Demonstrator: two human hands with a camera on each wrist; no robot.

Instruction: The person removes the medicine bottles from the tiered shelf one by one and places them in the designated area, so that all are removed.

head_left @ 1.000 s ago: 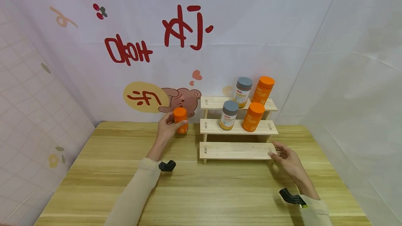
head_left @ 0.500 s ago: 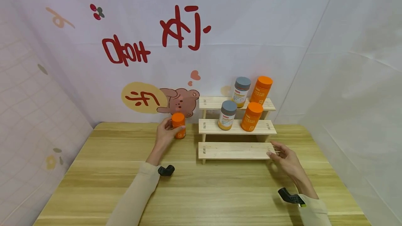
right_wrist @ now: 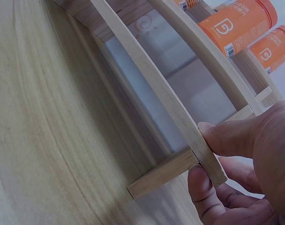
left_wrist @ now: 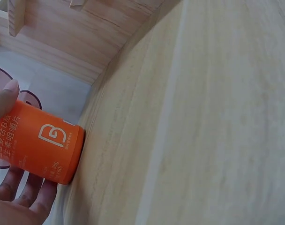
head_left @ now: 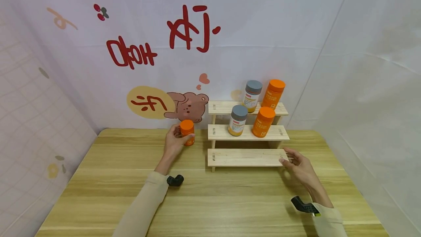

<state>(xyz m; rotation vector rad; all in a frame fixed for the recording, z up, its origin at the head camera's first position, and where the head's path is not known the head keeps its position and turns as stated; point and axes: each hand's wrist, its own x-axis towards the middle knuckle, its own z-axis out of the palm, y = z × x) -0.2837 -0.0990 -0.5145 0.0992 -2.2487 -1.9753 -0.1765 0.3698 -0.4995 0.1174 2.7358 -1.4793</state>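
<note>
My left hand (head_left: 173, 141) holds an orange jar (head_left: 187, 133) with an orange lid, left of the stepped wooden shelf (head_left: 246, 157). In the left wrist view the thumb lies on one side of the jar and the fingers curl round the other. The jar stands upright, its base at the tabletop. At the shelf's right end, my right hand (head_left: 300, 167) pinches the corner of the lowest board, thumb above and fingers beneath, as the right wrist view shows. On the middle step are a grey-lidded jar (head_left: 237, 120) and an orange jar (head_left: 264, 122).
The top step bears another grey-lidded jar (head_left: 252, 96) and another orange jar (head_left: 273, 93). A white printed cloth (head_left: 263, 28) hangs close behind the shelf and along both sides. Wood-grain tabletop (head_left: 230, 200) extends in front of the shelf.
My left hand has lowered the orange jar a little over the last second, mostly in the first half. The right hand stays on the shelf corner. The head view has shifted slightly.
</note>
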